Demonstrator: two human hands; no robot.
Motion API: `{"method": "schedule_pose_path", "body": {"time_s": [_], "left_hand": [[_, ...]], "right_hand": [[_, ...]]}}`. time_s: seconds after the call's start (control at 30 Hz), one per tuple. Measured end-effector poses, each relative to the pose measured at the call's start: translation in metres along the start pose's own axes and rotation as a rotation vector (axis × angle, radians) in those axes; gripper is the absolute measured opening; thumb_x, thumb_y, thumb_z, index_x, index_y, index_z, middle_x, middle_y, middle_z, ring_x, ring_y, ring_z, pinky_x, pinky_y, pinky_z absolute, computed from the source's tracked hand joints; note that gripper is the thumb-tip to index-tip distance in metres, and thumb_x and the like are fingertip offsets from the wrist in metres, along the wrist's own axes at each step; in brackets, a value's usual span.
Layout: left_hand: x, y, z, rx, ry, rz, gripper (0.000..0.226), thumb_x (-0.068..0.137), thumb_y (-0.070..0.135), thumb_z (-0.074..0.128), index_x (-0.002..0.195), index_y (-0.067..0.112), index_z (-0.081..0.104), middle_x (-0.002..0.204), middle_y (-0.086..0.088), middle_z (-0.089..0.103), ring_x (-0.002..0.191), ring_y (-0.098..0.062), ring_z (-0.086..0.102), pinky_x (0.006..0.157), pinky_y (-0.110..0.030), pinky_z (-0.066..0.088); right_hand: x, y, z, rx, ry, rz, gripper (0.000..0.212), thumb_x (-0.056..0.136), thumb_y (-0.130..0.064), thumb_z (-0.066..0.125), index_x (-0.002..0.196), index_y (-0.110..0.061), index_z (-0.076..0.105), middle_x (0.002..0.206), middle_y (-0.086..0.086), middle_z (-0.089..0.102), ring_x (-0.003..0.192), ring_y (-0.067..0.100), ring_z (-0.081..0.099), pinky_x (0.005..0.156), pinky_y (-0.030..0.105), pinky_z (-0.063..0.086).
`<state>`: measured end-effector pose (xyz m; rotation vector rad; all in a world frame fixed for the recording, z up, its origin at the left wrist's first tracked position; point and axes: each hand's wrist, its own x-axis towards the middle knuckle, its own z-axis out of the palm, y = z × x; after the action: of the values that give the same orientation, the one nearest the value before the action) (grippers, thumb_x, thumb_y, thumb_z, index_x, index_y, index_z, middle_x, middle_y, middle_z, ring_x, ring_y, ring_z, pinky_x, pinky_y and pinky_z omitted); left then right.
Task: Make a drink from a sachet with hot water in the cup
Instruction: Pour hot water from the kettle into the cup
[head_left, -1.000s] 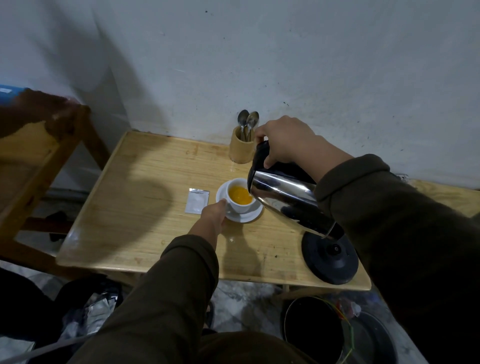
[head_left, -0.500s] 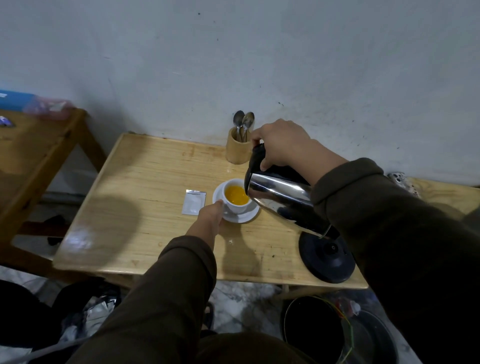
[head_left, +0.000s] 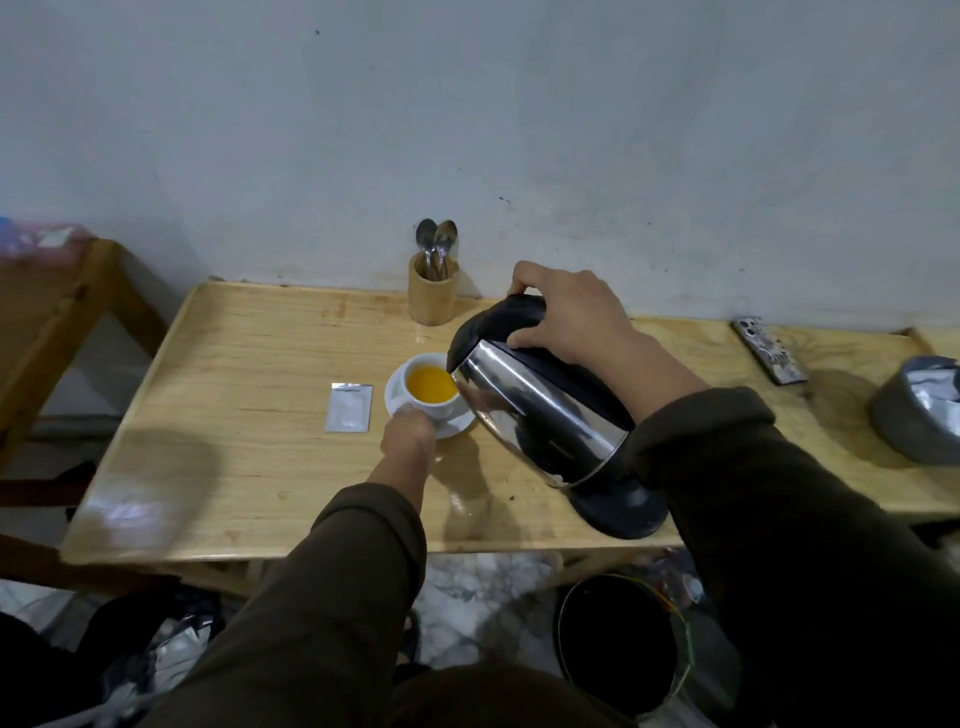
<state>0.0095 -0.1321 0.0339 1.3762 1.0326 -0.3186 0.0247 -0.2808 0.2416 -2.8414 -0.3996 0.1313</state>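
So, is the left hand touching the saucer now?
Touching. The head view shows the left hand with fingertips on the near rim of the saucer, beside the cup.

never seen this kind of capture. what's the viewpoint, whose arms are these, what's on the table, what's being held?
There is no robot here: a person wears one wide-angle camera on the head, looking forward and down, so the sleeved arms at the bottom are their own.

The right hand has a closed grip on the handle of a steel kettle, tilted with its spout over a white cup of orange liquid. The cup stands on a saucer, steadied at its near edge by the left hand.

On the wooden table lie a sachet, a wooden holder with two spoons, the kettle's black base and a phone.
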Motion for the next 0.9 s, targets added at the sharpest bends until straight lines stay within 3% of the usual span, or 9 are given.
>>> {"method": "schedule_pose_path", "body": {"time_s": [0.1,0.2,0.3,0.53,0.73,0.9], "left_hand": [[-0.008,-0.010,0.009,0.036,-0.011,0.041,0.051,0.097,0.033,0.036,0.140,0.007,0.044,0.139,-0.018,0.051,0.127,-0.034,0.050,0.107,-0.041,0.043],[-0.015,-0.015,0.014,0.127,0.012,0.090,0.051,0.098,0.030,0.036,0.141,0.002,0.041,0.140,-0.017,0.049,0.128,-0.037,0.048,0.108,-0.042,0.041],[-0.017,-0.020,0.019,0.267,0.015,0.120,0.047,0.096,0.021,0.037,0.140,0.003,0.042,0.142,-0.020,0.048,0.129,-0.038,0.046,0.110,-0.044,0.038],[-0.026,-0.028,0.029,0.495,0.031,0.188,0.045,0.098,0.013,0.035,0.140,-0.002,0.039,0.145,-0.023,0.042,0.134,-0.040,0.039,0.114,-0.044,0.033],[-0.024,-0.031,0.034,0.485,0.046,0.189,0.049,0.097,0.017,0.039,0.144,0.003,0.036,0.146,-0.021,0.042,0.134,-0.039,0.040,0.113,-0.045,0.035],[-0.025,-0.032,0.033,0.425,0.041,0.175,0.049,0.097,0.018,0.039,0.143,0.005,0.037,0.144,-0.019,0.043,0.131,-0.037,0.043,0.111,-0.044,0.038]], "right_hand": [[-0.025,0.023,0.000,0.103,0.116,0.056,0.034,0.077,-0.032,0.070,0.104,-0.024,0.051,0.087,0.002,0.058,0.076,0.024,0.050,0.067,0.029,0.038],[-0.052,0.050,0.009,0.229,0.284,0.123,0.032,0.079,-0.030,0.069,0.103,-0.023,0.049,0.090,0.002,0.065,0.076,0.023,0.056,0.068,0.030,0.046],[-0.077,0.072,0.021,0.336,0.441,0.220,0.029,0.081,-0.028,0.068,0.100,-0.025,0.047,0.086,-0.007,0.059,0.078,0.020,0.058,0.070,0.033,0.050],[-0.123,0.107,0.051,0.451,0.679,0.341,0.027,0.083,-0.028,0.067,0.102,-0.019,0.050,0.090,-0.005,0.061,0.081,0.016,0.058,0.070,0.027,0.043],[-0.151,0.125,0.076,0.550,0.798,0.427,0.031,0.084,-0.028,0.066,0.110,-0.018,0.051,0.104,0.003,0.066,0.093,0.020,0.063,0.078,0.025,0.047],[-0.167,0.128,0.094,0.566,0.832,0.422,0.033,0.087,-0.031,0.062,0.114,-0.023,0.044,0.109,0.009,0.063,0.092,0.030,0.063,0.083,0.039,0.053]]}}
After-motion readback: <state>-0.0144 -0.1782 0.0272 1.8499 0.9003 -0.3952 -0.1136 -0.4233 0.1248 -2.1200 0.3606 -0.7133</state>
